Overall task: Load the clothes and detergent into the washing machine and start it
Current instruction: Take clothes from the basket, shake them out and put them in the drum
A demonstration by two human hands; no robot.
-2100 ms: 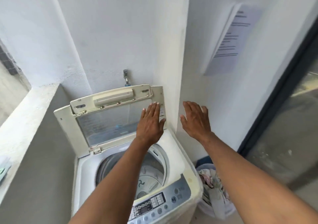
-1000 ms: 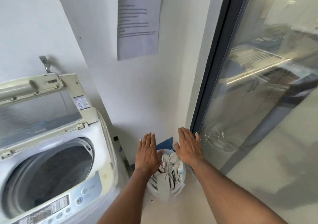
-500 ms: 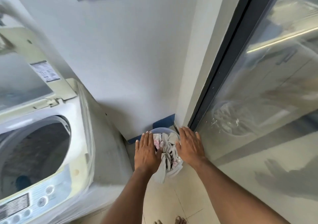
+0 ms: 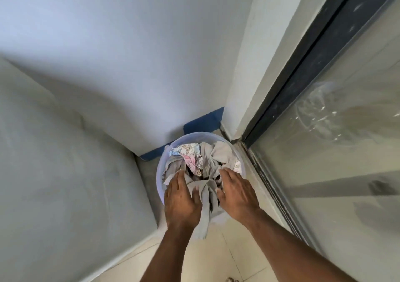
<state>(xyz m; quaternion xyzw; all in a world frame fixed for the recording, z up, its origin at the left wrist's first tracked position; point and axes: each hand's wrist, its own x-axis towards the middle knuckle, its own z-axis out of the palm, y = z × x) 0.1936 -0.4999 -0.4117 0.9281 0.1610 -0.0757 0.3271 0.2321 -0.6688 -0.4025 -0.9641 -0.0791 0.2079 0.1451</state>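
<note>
A pale blue round tub [image 4: 160, 169] stands on the floor in the corner, full of clothes [image 4: 207, 158]: grey fabric and a flowered pink and white piece. A grey strip hangs over the tub's near rim. My left hand [image 4: 180, 197] lies flat on the left side of the pile, fingertips pushed into the cloth. My right hand [image 4: 234, 189] lies on the right side, fingers curling into the grey fabric. Only the washing machine's grey side panel [image 4: 65, 173] shows, at the left. No detergent is in view.
A white wall [image 4: 151, 54] with a blue skirting strip [image 4: 203, 121] rises behind the tub. A dark-framed glass sliding door [image 4: 324, 152] runs along the right. Beige floor tiles [image 4: 227, 255] lie below the tub.
My view has swung down from the open washer to the tub. Both hands have come down from above the clothes onto the pile, fingers now digging into the fabric.
</note>
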